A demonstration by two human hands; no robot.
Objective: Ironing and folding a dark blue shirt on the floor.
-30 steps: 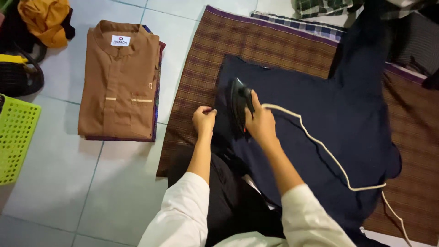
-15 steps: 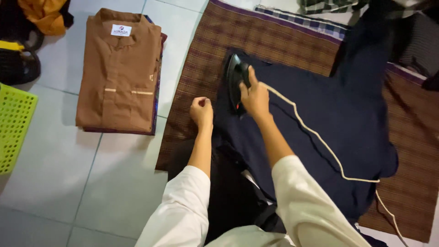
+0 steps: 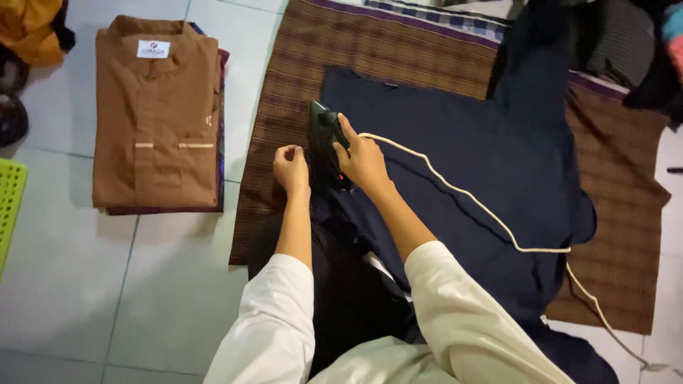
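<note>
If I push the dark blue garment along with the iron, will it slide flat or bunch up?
The dark blue garment looks thin and floppy, lying limp on the brown checked cloth, so it would likely wrinkle ahead of the iron. The left hand pinning its edge probably helps keep it taut. The cream cord trailing across it may drag on the fabric.

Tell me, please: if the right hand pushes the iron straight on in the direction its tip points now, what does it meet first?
The right hand holds the black iron, tip pointing up-frame. It would probably cross the navy garment's edge onto the brown plaid cloth.
</note>
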